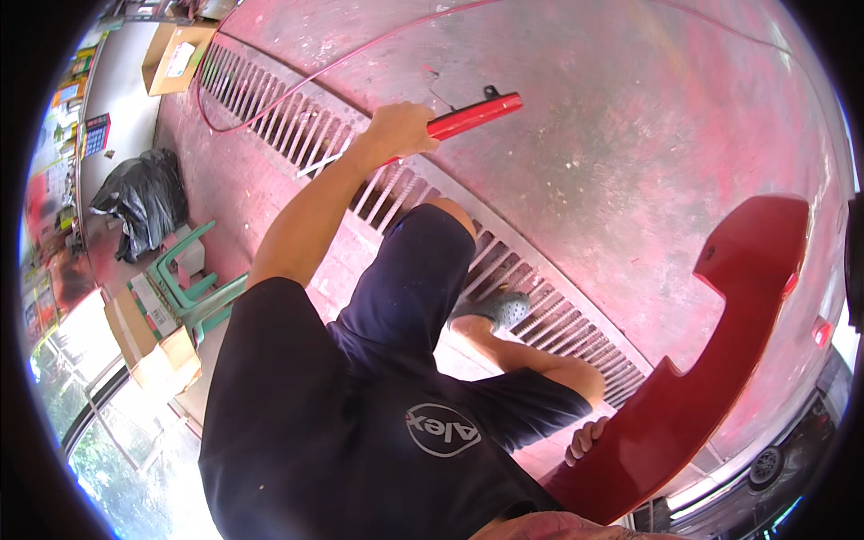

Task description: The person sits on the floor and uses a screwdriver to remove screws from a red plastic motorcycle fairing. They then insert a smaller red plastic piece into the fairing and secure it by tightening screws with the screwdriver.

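Observation:
My left hand (400, 130) is closed around a slim red strip (477, 115), which looks like a car light bar. A small black tab stands up near its far end, and a thin wire shows beside it. The strip is held out above the floor grating, pointing to the right. At the lower right, a large curved red panel (684, 405), shaped like a car spoiler, leans out from beside my body. The fingers of my right hand (585, 441) wrap over its inner edge; the rest of that hand is hidden behind the panel.
A metal drain grating (576, 315) runs diagonally across the pink-stained floor (585, 171). A red hose (297, 88) loops over it. On the left are a cardboard box (175, 58), a black plastic bag (144, 202) and a green plastic stool (184, 270). A dark car (783, 459) stands lower right.

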The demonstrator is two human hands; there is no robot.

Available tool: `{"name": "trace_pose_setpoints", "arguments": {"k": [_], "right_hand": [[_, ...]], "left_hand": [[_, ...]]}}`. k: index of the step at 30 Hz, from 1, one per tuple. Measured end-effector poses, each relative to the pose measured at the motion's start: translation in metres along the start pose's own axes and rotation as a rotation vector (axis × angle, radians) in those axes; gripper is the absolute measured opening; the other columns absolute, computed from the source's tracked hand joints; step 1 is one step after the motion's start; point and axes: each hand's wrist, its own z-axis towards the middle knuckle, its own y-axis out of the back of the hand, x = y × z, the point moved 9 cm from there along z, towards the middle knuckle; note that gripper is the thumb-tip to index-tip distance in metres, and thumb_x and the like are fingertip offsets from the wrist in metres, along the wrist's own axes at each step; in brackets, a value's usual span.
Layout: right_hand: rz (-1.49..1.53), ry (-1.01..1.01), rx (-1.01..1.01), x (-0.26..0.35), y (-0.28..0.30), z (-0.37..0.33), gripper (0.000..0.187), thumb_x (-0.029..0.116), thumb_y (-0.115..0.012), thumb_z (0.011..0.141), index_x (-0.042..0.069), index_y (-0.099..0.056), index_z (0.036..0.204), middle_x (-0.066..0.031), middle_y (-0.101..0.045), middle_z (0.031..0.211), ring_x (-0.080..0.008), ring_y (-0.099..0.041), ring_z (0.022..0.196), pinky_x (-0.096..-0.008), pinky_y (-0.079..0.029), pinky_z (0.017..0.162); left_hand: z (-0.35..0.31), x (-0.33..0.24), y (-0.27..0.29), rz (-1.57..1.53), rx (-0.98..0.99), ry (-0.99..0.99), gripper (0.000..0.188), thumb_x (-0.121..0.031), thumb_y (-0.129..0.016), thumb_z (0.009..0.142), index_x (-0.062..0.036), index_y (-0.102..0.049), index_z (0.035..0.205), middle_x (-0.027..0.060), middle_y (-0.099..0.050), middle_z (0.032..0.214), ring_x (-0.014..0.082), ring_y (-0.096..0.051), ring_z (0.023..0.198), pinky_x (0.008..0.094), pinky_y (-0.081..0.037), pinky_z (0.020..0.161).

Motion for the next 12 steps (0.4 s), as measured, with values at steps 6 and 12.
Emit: {"name": "trace_pose_setpoints", "arguments": {"k": [6,12], "right_hand": [[0.177,-0.261,0.328,-0.018,-0.186,0.010,0.072,0.049,-0.042,0.114,0.007,-0.028,0.171,-0.0230,-0.056,0.153,-0.0339,-0.066,0.121,-0.0501,-0.052,0.099],[0.090,-0.256,-0.015,-0.057,-0.331,-0.046,0.076,0.039,-0.047,0.115,0.019,-0.008,0.177,-0.0218,-0.052,0.158,-0.0358,-0.073,0.099,-0.0478,-0.053,0.088]], "left_hand": [[-0.136,-0.126,0.106,-0.071,0.302,-0.252,0.045,-0.052,-0.077,0.076,-0.0153,-0.082,0.103,0.0174,-0.078,0.093,0.0398,-0.077,0.092,0.0560,-0.059,0.080],[-0.356,-0.242,0.146,-0.305,0.286,-0.467,0.044,-0.047,-0.077,0.082,-0.0070,-0.082,0.099,0.0188,-0.081,0.092,0.0363,-0.081,0.088,0.0545,-0.061,0.075]]}}
